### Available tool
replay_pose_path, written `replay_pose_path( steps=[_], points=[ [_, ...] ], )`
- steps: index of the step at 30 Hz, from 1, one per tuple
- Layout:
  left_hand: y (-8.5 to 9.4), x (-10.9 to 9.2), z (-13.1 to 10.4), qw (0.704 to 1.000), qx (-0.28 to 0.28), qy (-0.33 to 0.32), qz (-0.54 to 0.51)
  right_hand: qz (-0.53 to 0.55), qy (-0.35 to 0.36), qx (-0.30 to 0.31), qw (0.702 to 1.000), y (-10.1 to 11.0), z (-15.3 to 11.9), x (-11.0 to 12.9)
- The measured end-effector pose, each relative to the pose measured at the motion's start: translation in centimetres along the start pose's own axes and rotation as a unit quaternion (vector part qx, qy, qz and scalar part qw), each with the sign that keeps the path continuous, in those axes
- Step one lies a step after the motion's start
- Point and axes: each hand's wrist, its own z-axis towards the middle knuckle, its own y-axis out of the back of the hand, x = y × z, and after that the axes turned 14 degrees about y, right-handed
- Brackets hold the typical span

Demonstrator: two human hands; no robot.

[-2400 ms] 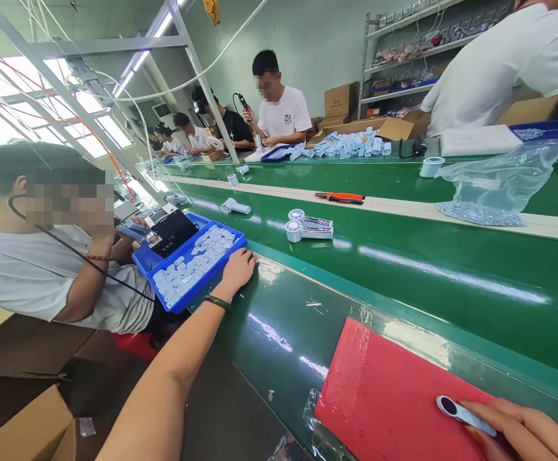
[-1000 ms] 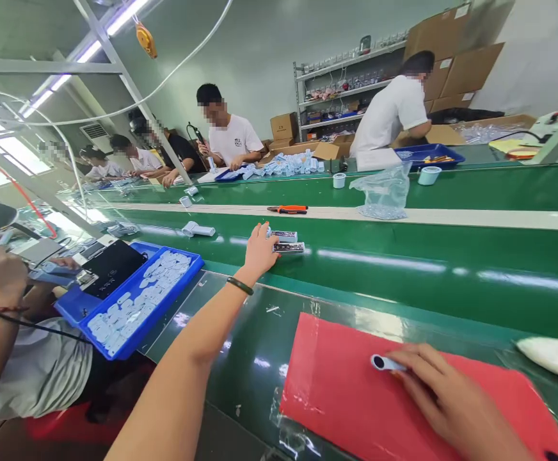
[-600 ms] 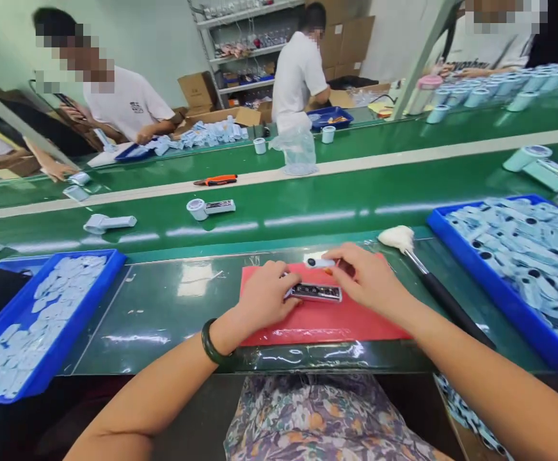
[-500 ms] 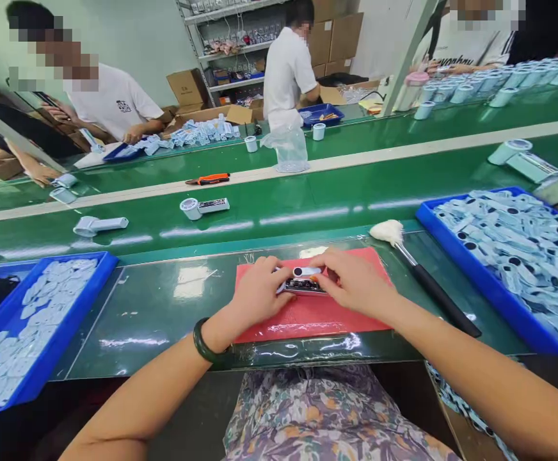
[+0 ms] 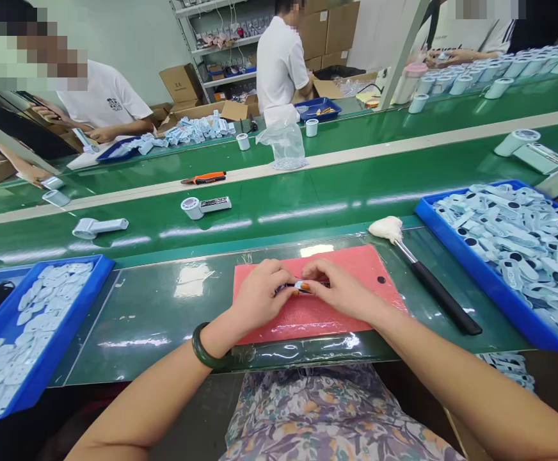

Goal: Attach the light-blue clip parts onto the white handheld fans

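On the red mat [image 5: 308,320], my two hands meet around a small light-blue plastic housing [image 5: 302,285] with dark parts along it. My left hand [image 5: 262,291] grips its left end, thumb in front and fingers curled behind. From the other side my right hand [image 5: 339,288] closes on it, thumb pressed on the pale part at the middle. Fingers cover most of the piece, so its ends are hidden. A small black disc [image 5: 381,280] lies on the mat, right of my right hand.
A blue tray of light-blue parts [image 5: 493,275] stands right, another blue tray [image 5: 84,307] left. A black-handled mallet with a white-wrapped head [image 5: 427,291] lies beside the mat. Across the green belt [image 5: 302,192] are part-built housings [image 5: 207,206], orange-handled pliers [image 5: 207,178], a plastic bag [image 5: 286,144] and several co-workers.
The pale strip held above the open housing is now down against it, between my fingers. My right hand has shifted slightly left and lower. The black disc now shows on the mat.
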Motion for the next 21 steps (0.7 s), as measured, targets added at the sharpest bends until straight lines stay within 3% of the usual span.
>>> replay_pose_path(
  steps=[3,8,15,21],
  points=[
    [0.5,-0.1,-0.6,1.000,0.010,-0.014,-0.002,0.028,-0.011,0.049,0.998,-0.1,-0.4,-0.4],
    [0.2,-1.0,-2.7,0.998,0.013,-0.007,0.057,-0.093,0.069,0.122,0.986,0.0,-1.7,0.6],
    [-1.0,-2.0,-3.7,0.996,-0.015,-0.003,0.088,-0.115,0.099,0.105,0.983,-0.9,-2.5,1.3],
    [-0.2,-2.0,-2.8,0.996,0.026,0.004,0.083,-0.104,0.073,0.111,0.986,-0.9,-1.8,1.0]
  ],
)
